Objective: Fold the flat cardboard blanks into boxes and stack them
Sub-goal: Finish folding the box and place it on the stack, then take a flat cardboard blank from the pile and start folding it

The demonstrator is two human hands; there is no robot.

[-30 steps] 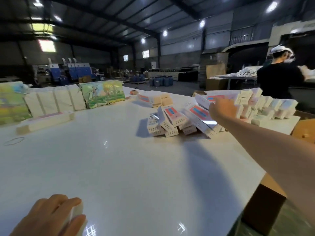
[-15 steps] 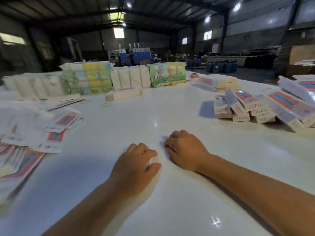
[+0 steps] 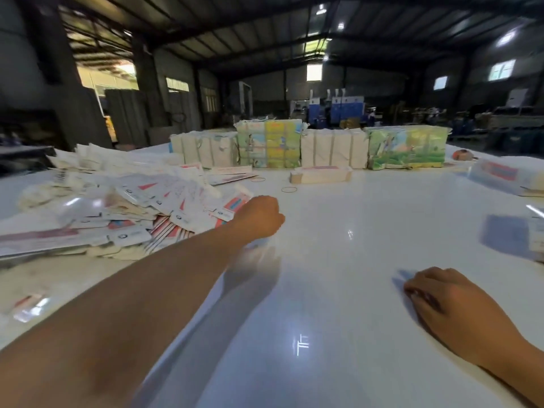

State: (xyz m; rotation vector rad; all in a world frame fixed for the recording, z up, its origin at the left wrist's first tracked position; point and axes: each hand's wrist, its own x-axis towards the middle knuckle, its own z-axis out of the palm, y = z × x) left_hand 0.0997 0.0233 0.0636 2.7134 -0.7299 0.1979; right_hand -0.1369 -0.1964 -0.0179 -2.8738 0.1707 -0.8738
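Left hand (image 3: 259, 217): fingers curled at the edge of the blanks (image 3: 123, 207); grip unclear.
Right hand (image 3: 450, 301): loosely curled, empty, on the bench (image 3: 338, 260).

The blanks (image 3: 129, 207) lie in a loose, fanned heap on the left of the table: flat white cards with red and blue printed panels and rounded tabs, overlapping at many angles, the nearest ones blurred. One box (image 3: 321, 174) lies on its long side toward the far middle, a slim pale carton with a pink top face. At the right edge more boxes (image 3: 506, 176) lie on their sides, white with red and blue panels, too blurred to count.
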